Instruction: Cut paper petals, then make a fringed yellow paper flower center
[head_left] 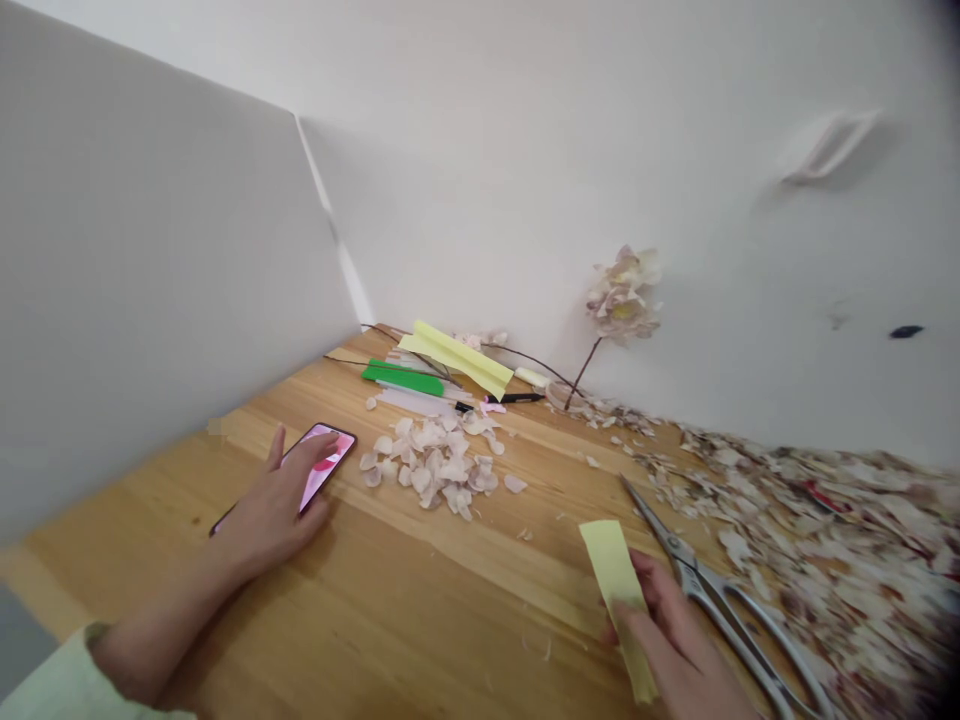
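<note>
One pale yellow paper strip (613, 565) pinched in the right hand (660, 630), long axis fore-and-aft, just beside the steel scissors (709, 595); left hand (274, 510), fingers open, lies well away over a smartphone (327, 462).

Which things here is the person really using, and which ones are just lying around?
In use:
- left hand resting on a phone
- right hand holding a yellow paper strip
- scissors beside that hand

Just lying around:
- pile of petals
- flower
- folded yellow paper
- green strip
- black pen
</note>
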